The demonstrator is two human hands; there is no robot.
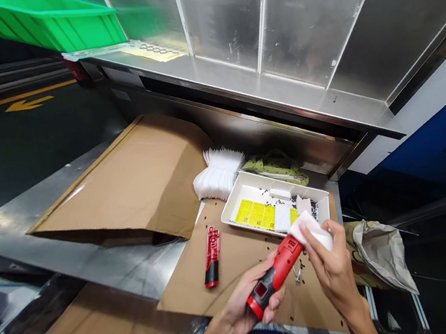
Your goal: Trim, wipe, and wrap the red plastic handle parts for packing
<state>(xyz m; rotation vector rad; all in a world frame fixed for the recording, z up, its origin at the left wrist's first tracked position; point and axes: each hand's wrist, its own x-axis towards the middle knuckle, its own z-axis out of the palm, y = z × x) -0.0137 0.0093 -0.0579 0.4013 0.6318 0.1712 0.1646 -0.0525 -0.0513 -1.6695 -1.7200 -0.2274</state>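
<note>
A red and black power tool body (pixel 282 269) lies in the grip of my left hand (pixel 246 301), slanting up to the right. Over its upper end sits a white foam sleeve (pixel 313 232), pinched between the fingers of my right hand (pixel 334 257). How far the sleeve goes over the tool is hidden by my fingers. On the cardboard sheet (pixel 188 288) to the left rests a red and black housing half (pixel 212 258), its inside facing up. Just beyond my hands is a white tray (pixel 231 211) with yellow labels (pixel 256 214), white pieces and small black parts.
A stack of white foam sleeves (pixel 219 173) stands left of the tray, beside a large brown cardboard box (pixel 130 177). A green cloth bag (pixel 277 168) lies behind the tray. The metal shelf (pixel 232 73) runs above, carrying a green bin (pixel 64 25). An open bag (pixel 378 252) hangs at right.
</note>
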